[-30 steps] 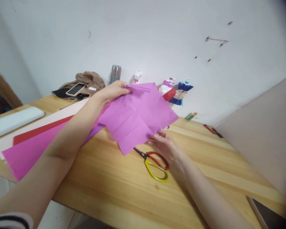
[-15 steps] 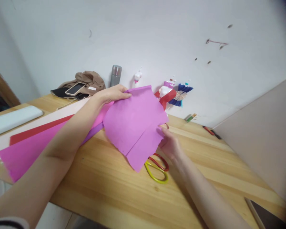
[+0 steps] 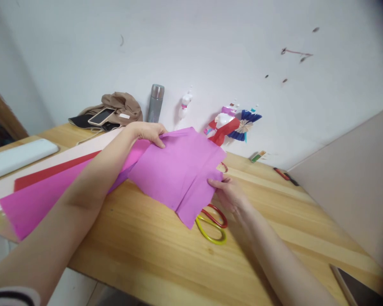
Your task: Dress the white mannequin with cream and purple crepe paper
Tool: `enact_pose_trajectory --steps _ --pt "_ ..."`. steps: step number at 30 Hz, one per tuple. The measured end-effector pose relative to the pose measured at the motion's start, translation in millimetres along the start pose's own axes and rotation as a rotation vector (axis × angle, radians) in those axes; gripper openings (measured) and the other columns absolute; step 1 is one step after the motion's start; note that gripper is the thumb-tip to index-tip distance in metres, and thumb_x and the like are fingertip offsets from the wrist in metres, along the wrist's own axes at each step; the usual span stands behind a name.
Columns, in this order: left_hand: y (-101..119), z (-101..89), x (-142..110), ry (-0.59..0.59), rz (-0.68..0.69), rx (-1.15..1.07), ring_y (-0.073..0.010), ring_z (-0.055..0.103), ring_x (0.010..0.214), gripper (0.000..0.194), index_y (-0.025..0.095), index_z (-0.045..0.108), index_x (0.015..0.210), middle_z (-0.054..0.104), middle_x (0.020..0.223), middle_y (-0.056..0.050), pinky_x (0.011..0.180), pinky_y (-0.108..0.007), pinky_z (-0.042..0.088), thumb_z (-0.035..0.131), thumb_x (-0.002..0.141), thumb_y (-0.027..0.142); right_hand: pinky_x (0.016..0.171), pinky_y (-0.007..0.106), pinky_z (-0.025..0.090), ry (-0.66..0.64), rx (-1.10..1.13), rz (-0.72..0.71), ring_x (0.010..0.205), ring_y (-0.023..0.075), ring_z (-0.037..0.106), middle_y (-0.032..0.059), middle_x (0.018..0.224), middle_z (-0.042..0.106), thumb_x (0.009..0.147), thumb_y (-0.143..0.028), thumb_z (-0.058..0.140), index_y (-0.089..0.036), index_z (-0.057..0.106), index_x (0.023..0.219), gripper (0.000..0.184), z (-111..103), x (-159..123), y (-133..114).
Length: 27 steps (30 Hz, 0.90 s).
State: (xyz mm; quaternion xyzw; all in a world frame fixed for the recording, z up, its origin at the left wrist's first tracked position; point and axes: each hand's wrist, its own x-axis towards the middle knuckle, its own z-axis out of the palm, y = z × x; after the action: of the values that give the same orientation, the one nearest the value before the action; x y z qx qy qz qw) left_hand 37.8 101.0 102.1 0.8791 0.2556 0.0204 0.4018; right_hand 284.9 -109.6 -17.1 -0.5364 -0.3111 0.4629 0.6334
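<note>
A creased sheet of pinkish-purple paper (image 3: pixel 175 168) is stretched between my two hands, tilted above the wooden table. My left hand (image 3: pixel 151 132) pinches its far left edge, thumb on top. At the right edge, my right hand (image 3: pixel 228 189) grips the sheet with the thumb on the near face; the other fingers are partly behind it. A fold line runs across the sheet's right part. Scissors with red and yellow handles (image 3: pixel 212 225) lie just below the sheet, their blades hidden under it. Under my left forearm lie long sheets of magenta paper (image 3: pixel 44 199) and red paper (image 3: pixel 57 167).
Along the wall stand a grey flask (image 3: pixel 155 104), white balloon-like figures and a blue paper fan (image 3: pixel 250 117). A phone (image 3: pixel 102 116) rests by brown cloth (image 3: pixel 124 106). A white case (image 3: pixel 21 157) lies far left, a dark tablet-like device (image 3: pixel 357 287) at lower right.
The paper's far edge has come down and towards me, and its left side has shifted left. My left hand has lowered slightly with it. My right hand still grips the right edge.
</note>
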Motion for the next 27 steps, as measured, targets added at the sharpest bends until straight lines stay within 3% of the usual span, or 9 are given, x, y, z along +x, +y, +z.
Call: enact_pose_trajectory --steps 5,10,17,23,27 --pt "5 -1.7 -8 0.11 0.033 0.069 -0.0114 0.055 0.068 0.008 0.012 0.067 0.082 0.068 0.073 0.001 0.063 -0.019 0.04 0.067 0.075 0.017 0.065 0.031 0.059 0.066 -0.043 -0.088 0.062 0.0174 0.069 0.0014 0.073 0.077 0.058 -0.02 0.087 -0.023 0.072 0.08 0.027 -9 7 1" --pt "14 -1.8 -15 0.045 0.09 -0.05 -0.0134 0.059 0.073 0.012 0.013 0.067 0.085 0.07 0.077 0.0 0.067 -0.02 0.044 0.068 0.074 0.016 0.068 0.031 0.058 0.13 -0.016 -0.199 0.066 0.0167 0.069 -0.0007 0.081 0.078 0.062 -0.023 0.086 -0.024 0.072 0.086 0.028 -3 5 -1" --pt "10 -9.3 -21 0.08 0.143 -0.129 -0.0145 0.063 0.08 0.016 0.01 0.071 0.087 0.072 0.082 -0.003 0.08 -0.025 0.047 0.071 0.073 0.017 0.064 0.032 0.056 0.184 0.092 -0.252 0.064 0.0174 0.067 -0.0008 0.075 0.075 0.061 -0.021 0.084 -0.024 0.072 0.078 0.022 6 -5 -11" --pt "8 -10.7 -26 0.162 0.165 -0.146 -0.0128 0.059 0.077 0.007 0.009 0.068 0.071 0.068 0.07 -0.001 0.082 -0.025 0.048 0.067 0.075 0.014 0.073 0.032 0.055 0.159 0.088 -0.33 0.072 0.0172 0.065 -0.0024 0.077 0.073 0.059 -0.02 0.083 -0.028 0.073 0.068 0.016 7 -6 -13" --pt "11 -10.1 -29 0.18 0.176 -0.132 -0.0169 0.062 0.091 0.014 0.007 0.07 0.074 0.072 0.083 -0.006 0.087 -0.027 0.048 0.064 0.081 0.018 0.078 0.039 0.054 0.104 0.031 -0.341 0.073 0.0205 0.066 -0.0017 0.077 0.074 0.06 -0.024 0.083 -0.031 0.073 0.068 0.015 2 -3 -12"
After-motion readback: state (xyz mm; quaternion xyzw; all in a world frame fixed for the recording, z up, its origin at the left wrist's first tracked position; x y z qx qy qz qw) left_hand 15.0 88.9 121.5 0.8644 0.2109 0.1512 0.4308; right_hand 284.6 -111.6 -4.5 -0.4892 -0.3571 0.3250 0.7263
